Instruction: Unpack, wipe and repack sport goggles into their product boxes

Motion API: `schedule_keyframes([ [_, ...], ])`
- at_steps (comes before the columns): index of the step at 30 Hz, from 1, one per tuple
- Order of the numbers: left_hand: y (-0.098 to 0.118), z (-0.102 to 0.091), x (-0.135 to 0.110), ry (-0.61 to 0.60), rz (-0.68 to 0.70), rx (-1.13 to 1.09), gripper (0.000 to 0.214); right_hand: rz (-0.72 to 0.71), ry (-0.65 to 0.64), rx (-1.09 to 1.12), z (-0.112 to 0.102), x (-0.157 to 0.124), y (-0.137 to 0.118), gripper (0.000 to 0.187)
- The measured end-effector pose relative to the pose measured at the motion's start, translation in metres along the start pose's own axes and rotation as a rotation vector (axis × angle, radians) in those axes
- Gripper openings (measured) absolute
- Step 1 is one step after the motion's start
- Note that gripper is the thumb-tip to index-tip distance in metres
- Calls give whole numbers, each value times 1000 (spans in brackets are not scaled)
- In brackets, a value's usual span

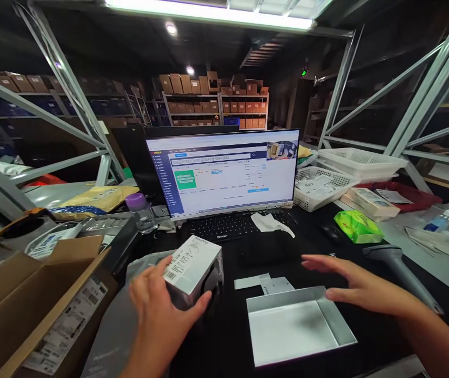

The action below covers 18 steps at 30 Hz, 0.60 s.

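Observation:
My left hand (157, 299) grips a small white product box (198, 257) printed with text and a barcode, fingers at its left edge and thumb near its front. The box is tilted, and a dark band or shadow crosses its near side. My right hand (350, 283) is open, fingers stretched out to the left, above the right rim of a shallow white open box (295, 325). Nothing shows inside that shallow box. Just behind it, small white printed cards (277, 285) lie on the black desk mat.
An open cardboard box (62, 278) with labels stands at left. A monitor (228, 173) and keyboard (220, 224) are behind. To the right are a scanner (403, 270), a green wipes pack (358, 227), a mouse (331, 234) and white baskets (319, 197). A purple-capped bottle (141, 212) stands left.

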State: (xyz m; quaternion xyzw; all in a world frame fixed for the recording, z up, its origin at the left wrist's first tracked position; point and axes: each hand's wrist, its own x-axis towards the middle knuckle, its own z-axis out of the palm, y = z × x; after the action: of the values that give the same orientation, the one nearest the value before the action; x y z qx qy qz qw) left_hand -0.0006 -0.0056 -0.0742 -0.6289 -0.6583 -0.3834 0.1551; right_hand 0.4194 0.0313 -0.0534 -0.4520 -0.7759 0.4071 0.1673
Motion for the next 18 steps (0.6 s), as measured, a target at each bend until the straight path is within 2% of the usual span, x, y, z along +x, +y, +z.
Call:
schedule_keyframes([
  [3,-3,-7,-11,-24,-56,-78,79,-35,-146,-144,12,37,-29,72],
  [5,-7,-12,-17,-34,-43,-100,78,-77,-263,-237,20,60,-40,69],
  [8,-15,-16,-25,-39,53,-102,78,-134,-405,-332,31,87,-43,67],
  [10,-18,-18,-31,-20,72,-101,80,-135,-465,-354,39,98,-41,74],
  [14,-17,-21,-40,116,38,-77,85,-41,-481,-393,56,107,-37,98],
  [16,-15,-23,-42,202,108,-57,88,-10,-468,-403,62,108,-36,98],
  [18,-15,-24,-43,282,200,-48,89,-23,-448,-390,64,107,-34,90],
])
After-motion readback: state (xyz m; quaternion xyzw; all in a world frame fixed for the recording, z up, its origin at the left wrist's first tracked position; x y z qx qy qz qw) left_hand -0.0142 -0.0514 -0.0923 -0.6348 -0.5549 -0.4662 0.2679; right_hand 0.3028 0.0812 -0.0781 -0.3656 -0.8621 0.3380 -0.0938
